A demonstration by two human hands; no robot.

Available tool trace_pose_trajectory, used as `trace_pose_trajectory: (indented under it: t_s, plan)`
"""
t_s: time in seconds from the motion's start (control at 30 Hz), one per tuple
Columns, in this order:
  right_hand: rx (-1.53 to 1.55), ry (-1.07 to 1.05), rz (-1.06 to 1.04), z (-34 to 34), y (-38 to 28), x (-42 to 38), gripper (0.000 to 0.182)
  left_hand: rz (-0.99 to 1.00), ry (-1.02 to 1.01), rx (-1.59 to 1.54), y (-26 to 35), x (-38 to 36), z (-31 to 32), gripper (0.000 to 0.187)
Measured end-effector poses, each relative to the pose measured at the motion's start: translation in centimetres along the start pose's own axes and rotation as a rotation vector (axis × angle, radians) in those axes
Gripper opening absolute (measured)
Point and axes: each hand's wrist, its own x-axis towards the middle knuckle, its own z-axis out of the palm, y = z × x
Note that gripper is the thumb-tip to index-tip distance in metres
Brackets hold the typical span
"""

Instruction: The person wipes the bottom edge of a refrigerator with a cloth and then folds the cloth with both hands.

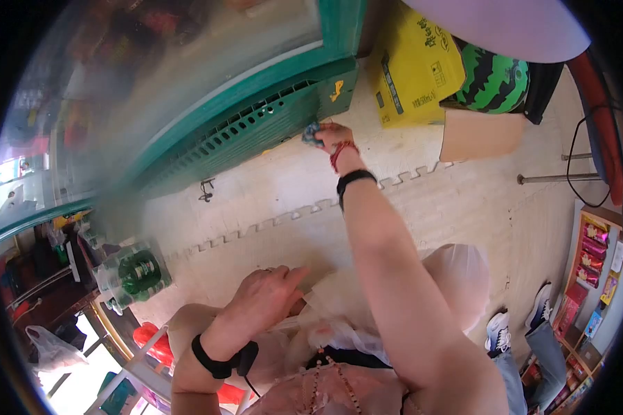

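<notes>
Crouching with knees bent over the pale floor mats (277, 200), the person has the left hand (266, 297) near the lap, one finger stretched out and the others partly curled; its palm side is hidden, so I cannot tell whether its grip is open or closed on anything. A black band (218, 363) circles that wrist. Farther out, the right arm reaches forward over the mats, with a black strap (356, 181) and a red bracelet (342, 155) at the wrist. The right hand (334, 135) grips a crumpled bluish-grey cloth (311, 135) in a narrow, bunched hold, just beside the lower edge of a slotted green panel (256, 119). To the left, green bottles (138, 272) stand in clear plastic. To the right, another person's jeans (547, 360) and sneakers (498, 333) show near a shelf of packaged goods (588, 277). Beyond the right hand, a yellow box (415, 76) lies next to a watermelon-patterned ball (495, 79), with a brown cardboard flap (481, 135) on the near side.
</notes>
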Motion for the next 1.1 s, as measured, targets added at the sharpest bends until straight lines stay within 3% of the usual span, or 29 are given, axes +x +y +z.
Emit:
trace_pose_trajectory:
  t_s: [0.03, 0.07, 0.13, 0.2, 0.33, 0.37, 0.4, 0.47, 0.5, 0.6, 0.7, 0.73, 0.87, 0.97, 1.1]
  plan:
    - [0.634, 0.074, 0.297, 1.8, 0.1, -1.2, 0.022, 0.002, -0.012, 0.017, -0.4, 0.1, 0.2, 0.029]
    - [0.629, 0.065, 0.305, 1.6, 0.6, -0.9, 0.022, -0.002, -0.034, 0.027, -0.6, -0.2, 0.5, 0.029]
    - [-0.71, -0.1, -0.008, -0.7, 1.7, -0.5, 0.024, -0.015, -0.017, 0.001, 0.3, -0.3, 0.0, 0.029]
    - [-0.656, 0.027, -0.052, -3.1, -0.7, -2.6, 0.029, -0.011, 0.025, -0.002, 0.4, 0.0, -0.4, 0.029]
    - [1.256, 0.767, 0.048, -2.5, -4.3, -1.4, 0.03, -0.021, 0.001, 0.016, 0.2, -0.5, -0.1, 0.029]
    - [1.213, 0.804, 0.152, -2.2, -5.2, -2.0, 0.031, -0.022, -0.008, 0.014, 0.2, -0.4, -0.1, 0.03]
    - [1.211, 0.81, 0.154, -2.2, -3.8, -2.3, 0.031, -0.017, -0.012, 0.013, 0.3, -0.3, 0.2, 0.03]
    - [0.729, -0.021, 0.311, -1.7, -0.5, -2.1, 0.02, 0.007, -0.005, -0.012, 0.1, 0.0, 0.2, 0.03]
    - [0.724, -0.026, 0.3, -2.1, -1.4, -2.4, 0.02, 0.004, 0.008, -0.011, 0.1, 0.2, -0.1, 0.03]
    - [1.208, 0.224, 0.524, -3.1, -2.1, -4.2, 0.017, -0.022, -0.074, 0.061, 0.6, 0.1, -0.2, 0.031]
    - [1.249, 0.376, 0.52, -3.6, -2.6, -3.6, 0.019, -0.014, -0.005, -0.014, 0.5, 0.3, 0.0, 0.031]
    - [1.336, 0.325, 0.449, -3.4, -2.4, -2.9, 0.031, 0.009, -0.004, 0.022, 0.2, 0.1, 0.2, 0.032]
    - [1.49, 0.316, 0.441, -1.5, -2.3, -0.1, 0.04, 0.024, -0.014, 0.05, -0.1, 0.0, 0.5, 0.034]
    - [1.408, 0.342, 0.34, -1.7, -3.6, -1.4, 0.039, -0.034, -0.029, 0.009, 0.2, 0.1, -0.1, 0.03]
    - [1.323, 0.264, 0.313, -1.0, -0.5, 1.3, 0.034, -0.034, -0.005, -0.003, -0.2, -0.4, 0.1, 0.03]
